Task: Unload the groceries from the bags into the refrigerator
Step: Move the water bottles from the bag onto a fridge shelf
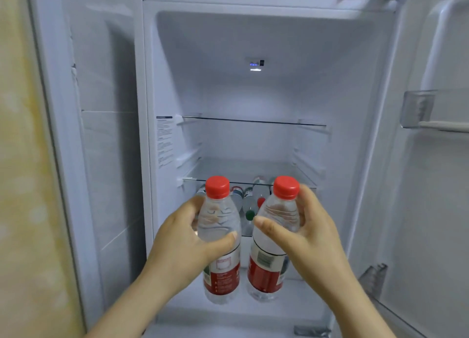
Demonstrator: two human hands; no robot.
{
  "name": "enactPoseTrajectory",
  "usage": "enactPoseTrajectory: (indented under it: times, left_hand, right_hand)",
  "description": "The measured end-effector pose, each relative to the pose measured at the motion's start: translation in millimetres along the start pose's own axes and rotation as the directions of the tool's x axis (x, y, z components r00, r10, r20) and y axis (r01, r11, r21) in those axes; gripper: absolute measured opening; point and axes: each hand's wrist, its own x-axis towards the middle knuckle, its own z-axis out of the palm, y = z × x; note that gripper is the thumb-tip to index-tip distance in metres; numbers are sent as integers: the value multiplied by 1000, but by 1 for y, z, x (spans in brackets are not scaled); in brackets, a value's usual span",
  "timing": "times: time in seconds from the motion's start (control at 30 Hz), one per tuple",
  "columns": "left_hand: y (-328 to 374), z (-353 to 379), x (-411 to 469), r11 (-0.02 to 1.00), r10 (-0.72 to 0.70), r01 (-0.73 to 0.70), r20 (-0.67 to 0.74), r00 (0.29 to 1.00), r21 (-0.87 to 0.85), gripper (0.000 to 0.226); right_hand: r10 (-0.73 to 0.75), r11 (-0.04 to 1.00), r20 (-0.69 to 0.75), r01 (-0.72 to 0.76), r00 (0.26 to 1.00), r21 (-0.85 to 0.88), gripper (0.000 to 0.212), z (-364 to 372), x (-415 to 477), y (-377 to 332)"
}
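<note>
I hold two clear water bottles with red caps and red labels upright in front of the open refrigerator [253, 45]. My left hand [182, 238] grips the left bottle [220, 236] around its upper body. My right hand [309, 231] grips the right bottle [274, 236] the same way. Both bottles hang just before the lower glass shelf [243, 181], under which several more bottles [250, 200] lie on their sides.
The upper glass shelf [253, 121] holds nothing. The fridge door [431, 185] stands open on the right with a clear door bin [418, 109]. A white wall panel [106, 134] and a yellow surface [25, 185] close off the left.
</note>
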Motion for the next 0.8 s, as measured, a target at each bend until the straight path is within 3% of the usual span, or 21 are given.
enactPoseTrajectory:
  times: [0.3, 0.6, 0.8]
  left_hand:
    - [-54, 12, 65, 998, 36, -30, -117, 992, 53, 45]
    - [-108, 31, 131, 979, 184, -201, -281, 942, -33, 46]
    - [-147, 49, 151, 939, 312, -341, -301, 901, -49, 47]
  right_hand:
    - [-17, 1000, -154, 15, 988, -14, 41, 40, 47, 60]
    - [-93, 995, -290, 83, 952, -46, 45, 79, 92, 112]
    - [-115, 992, -356, 87, 927, -96, 46, 101, 104, 150]
